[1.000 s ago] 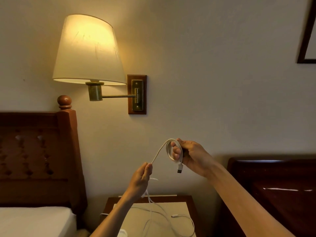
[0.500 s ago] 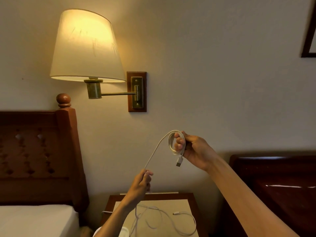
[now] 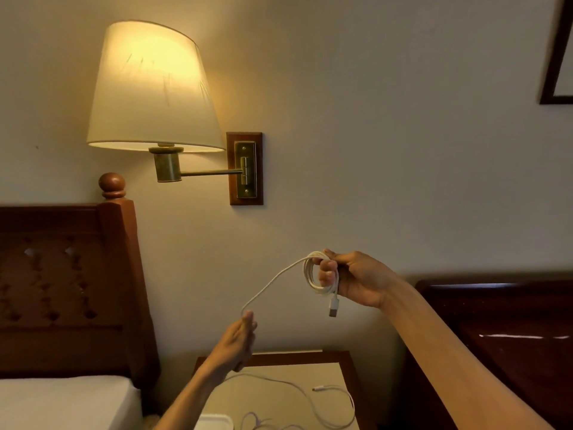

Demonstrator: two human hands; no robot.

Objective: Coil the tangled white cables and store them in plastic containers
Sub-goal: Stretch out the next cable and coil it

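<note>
A lit wall lamp (image 3: 152, 88) with a cream shade hangs on a brass arm from a wooden wall plate. Below and left of the lamp stands a carved wooden headboard (image 3: 62, 290) with a round finial, and a white mattress (image 3: 62, 401) lies at its foot. A dark picture frame corner (image 3: 558, 57) shows far right of the lamp, and a glossy dark headboard (image 3: 511, 321) stands low on that side.

Straight below the lamp's wall plate sits a nightstand whose pale surface (image 3: 279, 395) carries loose loops of white cable (image 3: 310, 401), one small plug end lying free. A white plastic container (image 3: 214, 422) shows only its rim at the bottom edge, and its contents cannot be seen.

The right hand (image 3: 356, 280), raised below and right of the lamp, curls its fingers through a small coil (image 3: 316, 274) of the cable, gripping it, with a USB plug (image 3: 333, 307) dangling beneath. A strand arcs down from the coil to the left hand (image 3: 238, 342), which is held edge-on with its fingers nearly straight; the cable passes at its fingertips, and whether it is pinched cannot be told.
</note>
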